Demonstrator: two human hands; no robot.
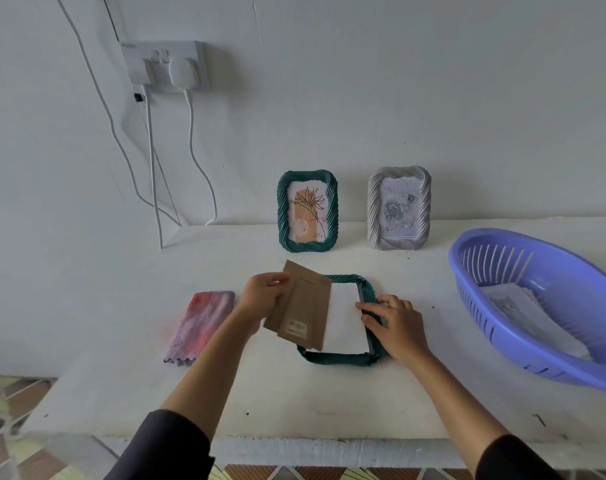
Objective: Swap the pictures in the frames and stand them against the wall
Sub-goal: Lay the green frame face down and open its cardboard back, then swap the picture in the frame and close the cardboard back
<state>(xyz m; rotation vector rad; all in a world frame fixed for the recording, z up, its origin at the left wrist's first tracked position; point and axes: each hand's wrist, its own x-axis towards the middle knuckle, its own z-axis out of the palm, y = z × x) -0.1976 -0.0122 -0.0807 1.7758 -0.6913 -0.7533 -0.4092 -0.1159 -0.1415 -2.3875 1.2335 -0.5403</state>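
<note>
A green frame [339, 358] lies face down on the white table, its back open, with the white reverse of a picture [344, 320] showing inside. My left hand [263, 294] holds the brown cardboard backing board [303, 306], lifted and tilted over the frame's left half. My right hand [395, 322] rests on the frame's right edge, fingertips touching the white picture. Against the wall stand a second green frame [307, 211] with a line-drawn flower picture and a grey-white frame [399, 207] with a rose picture.
A purple plastic basket [571, 344] with paper sheets [512, 301] in it sits at the right. A folded pink-purple cloth [201, 325] lies at the left. A wall socket [166, 65] with white cables hanging down is at the upper left. The table's front edge is near me.
</note>
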